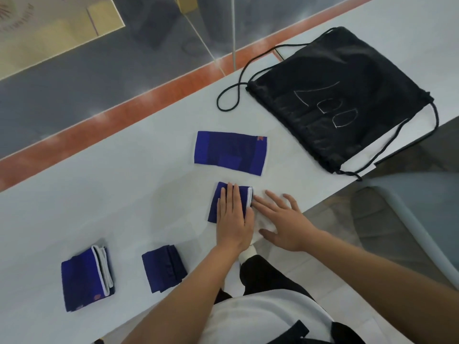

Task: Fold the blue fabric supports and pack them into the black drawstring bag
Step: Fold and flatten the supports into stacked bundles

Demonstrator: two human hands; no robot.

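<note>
The left hand (233, 219) lies flat, pressing one support (213, 209). The right hand (280, 219), flat too, touches its edge. Two folded supports (87, 278) (162, 271) and one open support (229, 152) lie near. One bag (340, 100) lies farther along the table (124, 194).

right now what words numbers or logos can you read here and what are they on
"007": hand-drawn in white on the black drawstring bag, turned sideways to the camera.
Orange mark on the flat blue support: too small to read.
Print on the cardboard box: blurred.
</note>
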